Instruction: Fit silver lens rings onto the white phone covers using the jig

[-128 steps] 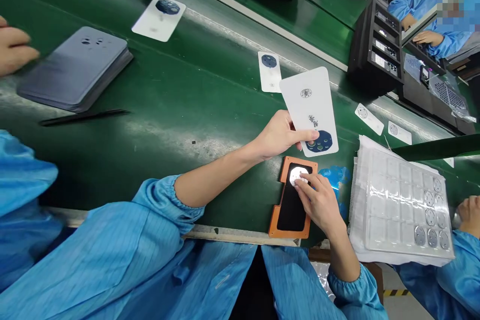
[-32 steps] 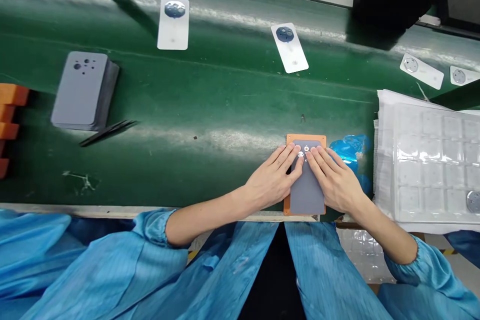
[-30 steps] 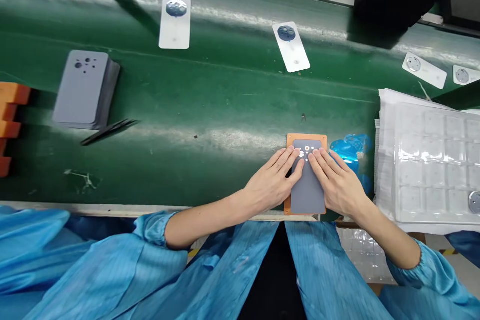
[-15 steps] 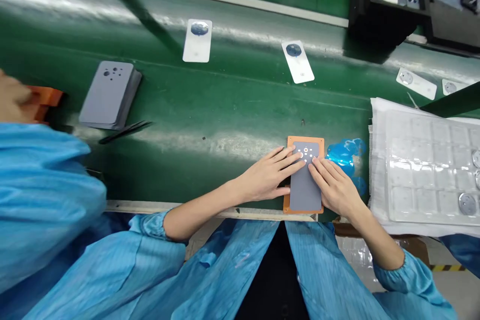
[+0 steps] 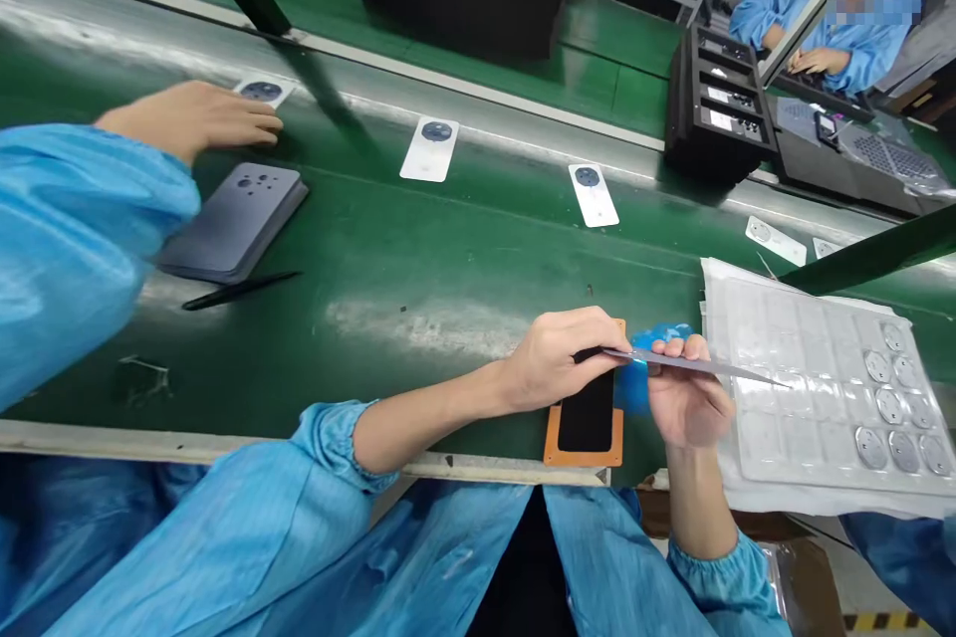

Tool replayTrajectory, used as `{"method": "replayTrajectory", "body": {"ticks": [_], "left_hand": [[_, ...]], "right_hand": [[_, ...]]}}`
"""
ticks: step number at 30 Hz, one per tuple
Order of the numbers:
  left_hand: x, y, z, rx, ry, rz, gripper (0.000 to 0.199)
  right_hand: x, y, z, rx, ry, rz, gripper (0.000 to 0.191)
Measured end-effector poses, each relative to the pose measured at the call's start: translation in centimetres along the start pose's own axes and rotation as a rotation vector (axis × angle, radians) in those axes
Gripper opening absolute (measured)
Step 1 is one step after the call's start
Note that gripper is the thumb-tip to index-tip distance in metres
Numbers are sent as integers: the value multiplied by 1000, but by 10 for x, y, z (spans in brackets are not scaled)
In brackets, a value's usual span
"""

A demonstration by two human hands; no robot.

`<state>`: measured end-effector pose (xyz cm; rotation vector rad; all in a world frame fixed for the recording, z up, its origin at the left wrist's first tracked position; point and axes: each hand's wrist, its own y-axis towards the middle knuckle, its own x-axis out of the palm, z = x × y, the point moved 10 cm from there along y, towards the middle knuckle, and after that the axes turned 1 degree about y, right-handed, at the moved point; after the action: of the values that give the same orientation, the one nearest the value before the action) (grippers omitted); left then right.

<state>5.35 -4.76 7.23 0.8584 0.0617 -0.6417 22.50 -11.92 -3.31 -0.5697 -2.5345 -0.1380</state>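
A thin grey panel [image 5: 709, 365] is held up nearly edge-on above the bench. My left hand [image 5: 557, 358] pinches its left end, fingers closed. My right hand [image 5: 691, 396] supports it from below, with fingertips curled over its edge. Beneath my left hand lies the orange fixture [image 5: 553, 443] with a black inner pad [image 5: 587, 416]. Blue film [image 5: 636, 388] is behind the panel, partly hidden by it and my right hand.
Clear tray [image 5: 792, 418] with round silver parts at right. Grey panel stack [image 5: 239, 219] and black tweezers [image 5: 240, 290] at left. A co-worker's hand [image 5: 198, 116] touches a white card [image 5: 265, 92]. More white cards [image 5: 429, 149] lie further back. Black bin [image 5: 721, 109] behind.
The grey panel has been lifted off the orange fixture and tilted nearly edge-on, baring the black pad. The co-worker's hand has reached further over the bench. The view has shifted.
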Motion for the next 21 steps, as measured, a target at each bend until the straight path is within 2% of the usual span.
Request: {"method": "replayTrajectory", "body": {"ticks": [3,7,9,13,17,21], "left_hand": [[-1,2,5,49,1,34,9],[9,11,14,93,-10,83,9],[15,16,19,101,-60,128,10],[27,26,20,33,-193,179,16],[29,27,25,65,-213,187,11],[24,23,26,124,-117,184,5]], "right_hand": [[5,2,-12,-75,19,-11,22],[15,6,-25,-193,-26,-62,29],[15,9,-24,-184,50,-33,35],[12,14,-15,-127,248,37,49],[13,17,-11,-109,246,14,54],[11,18,-10,-103,179,-15,49]]}}
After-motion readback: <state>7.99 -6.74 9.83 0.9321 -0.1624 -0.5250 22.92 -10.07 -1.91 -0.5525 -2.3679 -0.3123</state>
